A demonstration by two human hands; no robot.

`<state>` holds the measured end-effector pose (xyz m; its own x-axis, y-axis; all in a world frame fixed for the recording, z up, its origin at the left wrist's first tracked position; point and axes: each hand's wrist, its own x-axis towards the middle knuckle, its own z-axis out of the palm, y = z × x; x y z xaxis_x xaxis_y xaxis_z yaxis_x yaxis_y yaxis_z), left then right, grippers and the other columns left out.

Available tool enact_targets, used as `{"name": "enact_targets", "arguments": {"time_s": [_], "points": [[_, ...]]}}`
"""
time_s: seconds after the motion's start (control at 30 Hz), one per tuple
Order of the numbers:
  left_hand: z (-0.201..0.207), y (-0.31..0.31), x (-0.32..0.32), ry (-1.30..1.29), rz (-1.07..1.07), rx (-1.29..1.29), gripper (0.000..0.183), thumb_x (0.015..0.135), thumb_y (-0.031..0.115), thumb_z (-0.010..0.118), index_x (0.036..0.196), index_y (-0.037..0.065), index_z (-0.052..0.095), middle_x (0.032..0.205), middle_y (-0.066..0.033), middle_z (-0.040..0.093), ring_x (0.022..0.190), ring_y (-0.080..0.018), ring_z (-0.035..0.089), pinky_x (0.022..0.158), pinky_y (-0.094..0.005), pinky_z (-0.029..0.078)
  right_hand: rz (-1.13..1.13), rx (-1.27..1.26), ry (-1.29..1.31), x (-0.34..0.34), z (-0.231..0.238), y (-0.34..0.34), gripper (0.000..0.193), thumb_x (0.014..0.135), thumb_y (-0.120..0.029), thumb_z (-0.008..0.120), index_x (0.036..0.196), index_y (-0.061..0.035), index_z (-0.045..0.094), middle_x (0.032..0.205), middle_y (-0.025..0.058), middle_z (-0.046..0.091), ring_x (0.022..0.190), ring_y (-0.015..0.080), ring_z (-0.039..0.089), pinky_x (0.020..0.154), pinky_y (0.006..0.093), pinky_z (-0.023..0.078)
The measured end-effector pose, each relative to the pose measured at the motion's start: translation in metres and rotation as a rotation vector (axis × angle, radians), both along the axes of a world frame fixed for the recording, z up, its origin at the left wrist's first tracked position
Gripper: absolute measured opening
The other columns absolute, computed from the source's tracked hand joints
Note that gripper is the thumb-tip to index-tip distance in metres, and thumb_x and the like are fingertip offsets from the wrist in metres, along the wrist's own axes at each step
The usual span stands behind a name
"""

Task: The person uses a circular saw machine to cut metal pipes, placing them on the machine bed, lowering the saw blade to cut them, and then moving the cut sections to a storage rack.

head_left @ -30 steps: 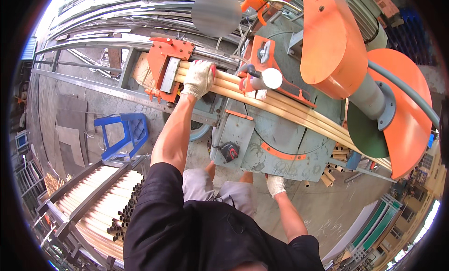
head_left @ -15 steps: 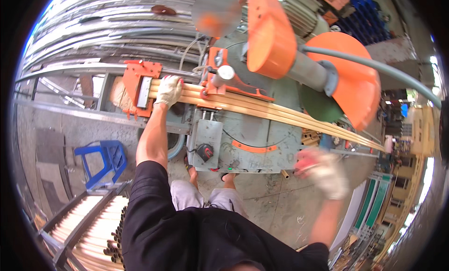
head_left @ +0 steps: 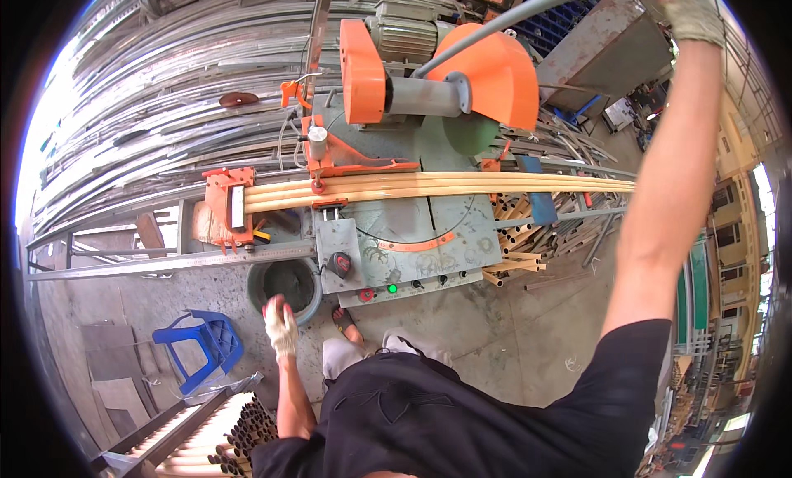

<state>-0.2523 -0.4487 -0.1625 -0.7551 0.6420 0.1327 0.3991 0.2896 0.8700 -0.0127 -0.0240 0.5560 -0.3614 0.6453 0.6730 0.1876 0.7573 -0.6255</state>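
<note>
My right hand [head_left: 691, 14], in a cream glove, is raised at the far right, wrapped round the black end of the saw's long grey lever [head_left: 516, 14]. My left hand [head_left: 282, 328], gloved with red fingertips, is low beside a round bucket [head_left: 307, 306]; its fingers are loosely apart and nothing shows in them. Several long tan tubes [head_left: 462, 183] lie side by side across the grey saw table [head_left: 388, 230]. Their left ends meet an orange stop [head_left: 224, 207]. Behind them stands the cut-off saw with its orange guard [head_left: 495, 70], raised above the tubes.
A tape measure [head_left: 339, 264] sits on the table's front left, near a lit green button [head_left: 393, 288]. A blue stool [head_left: 198, 350] and a rack of stacked tubes [head_left: 243, 433] are at left. Metal bars [head_left: 165, 90] are piled behind. Cut tubes [head_left: 516, 259] lie right of the table.
My left hand has let go of the tubes and come down toward my body. My right hand has swung up and right to the saw lever. My view has shifted.
</note>
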Motion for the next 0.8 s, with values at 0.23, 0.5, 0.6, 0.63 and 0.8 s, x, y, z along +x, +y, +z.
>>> {"name": "enact_targets", "arguments": {"time_s": [0.23, 0.5, 0.6, 0.63, 0.8], "points": [[0.039, -0.043, 0.073, -0.280, 0.039, 0.047, 0.026, 0.098, 0.012, 0.059, 0.119, -0.002, 0.064, 0.110, -0.0154, 0.070, 0.108, -0.0255, 0.066, 0.103, -0.0384, 0.046, 0.067, 0.017, 0.133, 0.049, -0.062, -0.096, 0.034, 0.098, -0.030, 0.063, 0.084, 0.0008, 0.065, 0.057, 0.0035, 0.055, 0.047, 0.0148, 0.055, 0.049, 0.0336, 0.051], [0.313, 0.088, 0.154, 0.181, -0.518, 0.452, 0.021, 0.095, 0.010, 0.058, 0.111, 0.000, 0.069, 0.109, -0.0166, 0.071, 0.111, -0.0331, 0.066, 0.111, -0.0472, 0.039, 0.128, 0.010, 0.053, 0.137, -0.271, -0.241, 0.013, 0.085, -0.002, 0.055, 0.089, 0.0036, 0.065, 0.066, 0.0043, 0.063, 0.060, 0.0137, 0.058, 0.067, 0.0325, 0.053], [0.381, 0.107, 0.207, 0.196, -0.749, 0.620, 0.024, 0.091, 0.012, 0.061, 0.112, 0.001, 0.068, 0.113, -0.0158, 0.070, 0.115, -0.0342, 0.064, 0.111, -0.0501, 0.038, 0.133, 0.129, 0.136, 0.151, -0.317, -0.265, 0.013, 0.073, -0.001, 0.063, 0.086, 0.0004, 0.063, 0.079, 0.0095, 0.065, 0.077, 0.0284, 0.064, 0.090, 0.0472, 0.054], [0.400, 0.109, 0.222, 0.201, -0.842, 0.628, 0.025, 0.090, 0.012, 0.062, 0.112, 0.002, 0.068, 0.115, -0.0157, 0.069, 0.116, -0.0345, 0.063, 0.112, -0.0507, 0.038, 0.153, 0.143, 0.116, 0.156, -0.331, -0.270, 0.018, 0.071, -0.004, 0.070, 0.087, 0.0004, 0.064, 0.082, 0.0121, 0.064, 0.081, 0.0319, 0.064, 0.089, 0.0473, 0.053], [0.435, 0.113, 0.274, 0.370, -1.200, 0.476, 0.044, 0.084, 0.030, 0.071, 0.118, 0.002, 0.065, 0.117, -0.0161, 0.067, 0.119, -0.0365, 0.060, 0.112, -0.0521, 0.038, 0.218, -0.052, 0.033, 0.179, -0.418, -0.299, 0.027, 0.071, -0.016, 0.079, 0.093, -0.0060, 0.068, 0.094, 0.0103, 0.064, 0.094, 0.0309, 0.063, 0.090, 0.0429, 0.051]]}}
